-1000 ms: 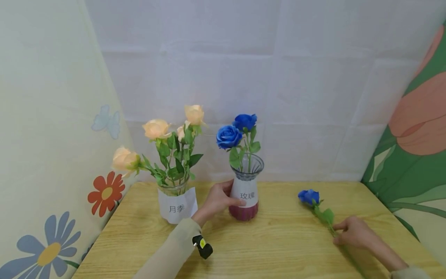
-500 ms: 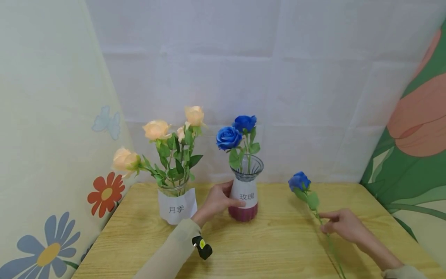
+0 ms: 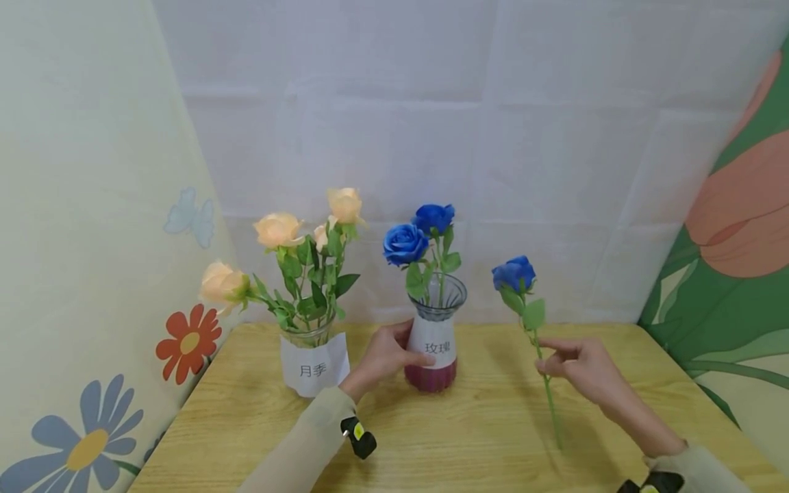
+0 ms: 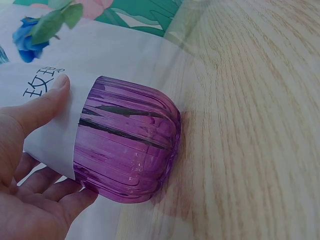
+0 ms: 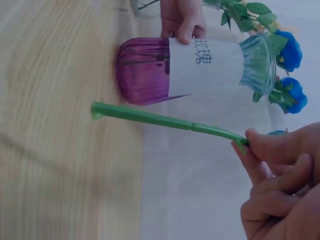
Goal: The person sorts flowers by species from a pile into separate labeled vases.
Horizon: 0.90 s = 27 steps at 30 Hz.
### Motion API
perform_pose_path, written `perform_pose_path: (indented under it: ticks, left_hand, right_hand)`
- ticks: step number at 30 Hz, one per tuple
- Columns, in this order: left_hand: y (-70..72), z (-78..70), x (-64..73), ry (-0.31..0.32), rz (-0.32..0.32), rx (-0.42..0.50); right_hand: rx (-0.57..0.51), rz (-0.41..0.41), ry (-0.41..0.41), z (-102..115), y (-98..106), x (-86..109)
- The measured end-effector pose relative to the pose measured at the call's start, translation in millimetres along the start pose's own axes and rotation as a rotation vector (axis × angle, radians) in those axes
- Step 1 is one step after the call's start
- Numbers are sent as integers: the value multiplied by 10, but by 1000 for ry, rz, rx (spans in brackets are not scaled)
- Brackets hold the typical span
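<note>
— Wood-grain worktop [image 3: 468, 438] nearest, two sleeves over its front edge. What are the hands doing?

— Right hand [image 3: 582, 370] pinches the green stem of one blue rose [image 3: 514, 274] between thumb and fingers, holding it nearly upright. The stem's cut end hangs low, close to the worktop; whether it touches I can't tell. The bloom stands just right of the purple vase [image 3: 433, 342], apart from it.

— And the left?

— Left hand [image 3: 385, 356] is curled round the purple vase's waist, thumb on its white paper label, fingers behind. The vase stands on the worktop.

— How many flowers in that one?

— Two blue roses [image 3: 419, 233], so three blue counting the held one.

— Anything else?

— One clear jar [image 3: 311, 359] to the left of the vase, also with a paper label, near the left hand but not touched. It holds peach roses [image 3: 277, 229]: I count four blooms, one leaning far left. Two vessels in all. Behind them, a white wall [image 3: 431, 103], with flower-printed cloths at either side.
</note>
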<state>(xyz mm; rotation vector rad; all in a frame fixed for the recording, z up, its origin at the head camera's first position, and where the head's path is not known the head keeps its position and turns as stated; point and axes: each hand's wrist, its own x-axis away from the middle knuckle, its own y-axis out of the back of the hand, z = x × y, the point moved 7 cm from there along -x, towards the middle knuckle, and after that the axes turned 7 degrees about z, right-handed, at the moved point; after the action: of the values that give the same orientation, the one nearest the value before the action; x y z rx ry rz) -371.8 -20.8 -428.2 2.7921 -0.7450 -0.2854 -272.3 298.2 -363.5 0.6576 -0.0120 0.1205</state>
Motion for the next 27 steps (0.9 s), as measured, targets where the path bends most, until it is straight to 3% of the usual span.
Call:
perform_pose_path:
  ticks: [12, 27]
  left_hand:
    - [-2, -9, -10, 6, 4, 8]
    - [16, 5, -10, 27, -5, -10]
  right_hand:
    - [-27, -196, 206, 632, 95, -126]
    - [-187, -350, 382, 1409, 193, -393]
